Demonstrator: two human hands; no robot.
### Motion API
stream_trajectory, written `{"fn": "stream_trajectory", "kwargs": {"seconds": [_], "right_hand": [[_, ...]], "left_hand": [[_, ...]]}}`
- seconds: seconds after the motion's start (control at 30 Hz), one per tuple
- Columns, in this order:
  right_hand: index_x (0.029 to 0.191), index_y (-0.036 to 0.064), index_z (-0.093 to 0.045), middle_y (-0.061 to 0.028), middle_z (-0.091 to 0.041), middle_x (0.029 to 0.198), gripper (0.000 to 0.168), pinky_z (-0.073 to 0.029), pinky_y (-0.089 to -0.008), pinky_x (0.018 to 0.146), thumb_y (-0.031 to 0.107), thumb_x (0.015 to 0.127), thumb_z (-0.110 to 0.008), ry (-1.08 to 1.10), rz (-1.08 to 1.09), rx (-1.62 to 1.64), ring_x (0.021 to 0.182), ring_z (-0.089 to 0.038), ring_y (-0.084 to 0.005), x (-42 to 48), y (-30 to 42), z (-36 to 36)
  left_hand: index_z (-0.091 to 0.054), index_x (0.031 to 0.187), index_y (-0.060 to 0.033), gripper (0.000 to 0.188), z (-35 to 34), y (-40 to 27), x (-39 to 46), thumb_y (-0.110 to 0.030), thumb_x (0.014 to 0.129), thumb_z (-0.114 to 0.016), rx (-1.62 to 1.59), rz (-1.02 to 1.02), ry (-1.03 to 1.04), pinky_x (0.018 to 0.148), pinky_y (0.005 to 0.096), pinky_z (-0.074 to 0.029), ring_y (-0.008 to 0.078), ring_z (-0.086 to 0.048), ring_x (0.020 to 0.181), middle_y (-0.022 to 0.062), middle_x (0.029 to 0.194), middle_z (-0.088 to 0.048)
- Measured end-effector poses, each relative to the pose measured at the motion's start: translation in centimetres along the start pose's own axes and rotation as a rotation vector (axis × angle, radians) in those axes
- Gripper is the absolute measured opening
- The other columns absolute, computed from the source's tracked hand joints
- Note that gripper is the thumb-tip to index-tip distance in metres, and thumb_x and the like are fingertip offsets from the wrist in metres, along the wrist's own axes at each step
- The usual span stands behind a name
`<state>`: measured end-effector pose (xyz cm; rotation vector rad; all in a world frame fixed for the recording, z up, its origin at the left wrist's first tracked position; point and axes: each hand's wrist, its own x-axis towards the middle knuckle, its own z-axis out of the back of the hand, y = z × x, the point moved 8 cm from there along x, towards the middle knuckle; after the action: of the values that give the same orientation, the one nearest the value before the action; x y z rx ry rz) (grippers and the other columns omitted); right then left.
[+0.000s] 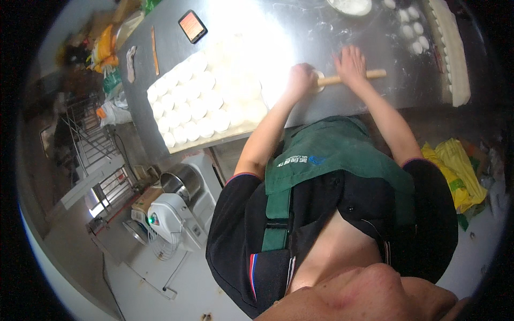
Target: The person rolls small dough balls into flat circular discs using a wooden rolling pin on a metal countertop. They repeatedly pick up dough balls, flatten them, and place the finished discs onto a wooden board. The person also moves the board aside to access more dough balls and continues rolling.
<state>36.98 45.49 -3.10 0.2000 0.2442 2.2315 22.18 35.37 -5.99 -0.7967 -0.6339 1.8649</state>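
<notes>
My left hand (pixel 302 79), slightly blurred, has curled fingers on the edge of a small round dough wrapper (pixel 320 87) on the metal worktable (pixel 309 44). A thin wooden rolling pin (pixel 376 74) lies across the table, its left end over the wrapper. On top of that pin rests my right hand (pixel 352 66), palm down, fingers stretched forward and not wrapped around it. Left of my hands, many round white dough wrappers (pixel 198 107) lie in rows on a pale board (pixel 217 140) by the near edge. Glare washes out part of them.
Small dough pieces (pixel 417 29) lie at the far right, near a bowl of white flour (pixel 352 5) and a long pale strip (pixel 455 60). Far left are a phone (pixel 192 26) and a narrow wooden stick (pixel 155 51). A mixer (pixel 172 212) and yellow bags (pixel 457 174) stand below the table.
</notes>
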Motion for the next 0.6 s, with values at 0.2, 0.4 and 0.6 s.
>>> {"fn": "stream_trajectory", "kwargs": {"seconds": [0.2, 0.4, 0.6], "right_hand": [[0.107, 0.004, -0.056, -0.017, -0.054, 0.106, 0.038, -0.041, -0.0452, 0.082, 0.038, 0.089, -0.058, -0.009, 0.241, -0.033, 0.101, -0.052, -0.0314, -8.1, 1.3, -1.3], [0.107, 0.007, -0.057, -0.0149, -0.054, 0.109, 0.037, -0.04, -0.0478, 0.083, 0.037, 0.086, -0.061, -0.041, 0.079, 0.02, 0.102, -0.051, -0.0316, -2.1, 1.4, -1.1], [0.108, 0.006, -0.057, -0.0143, -0.055, 0.107, 0.038, -0.04, -0.0473, 0.083, 0.036, 0.086, -0.061, -0.055, 0.136, -0.02, 0.102, -0.051, -0.0313, -6.0, 2.6, -1.7]], "left_hand": [[-0.068, 0.102, 0.0066, 0.031, -2.9, 7.0, -2.7, -0.018, 0.085, -0.059, -0.513, 0.214, -0.09, 0.083, 0.0405, -0.053, 0.0353, -0.068, 0.089, 0.0249, 0.091, -0.069], [-0.068, 0.094, 0.0072, 0.028, -2.0, 1.9, -1.4, -0.018, 0.084, -0.06, -0.05, 0.112, 0.051, 0.079, 0.0432, -0.053, 0.0361, -0.068, 0.081, 0.0247, 0.084, -0.068], [-0.068, 0.101, 0.0067, 0.027, -3.1, 7.5, -3.2, -0.013, 0.085, -0.059, -0.485, 0.216, -0.059, 0.085, 0.0393, -0.053, 0.0326, -0.068, 0.092, 0.024, 0.092, -0.069]]}}
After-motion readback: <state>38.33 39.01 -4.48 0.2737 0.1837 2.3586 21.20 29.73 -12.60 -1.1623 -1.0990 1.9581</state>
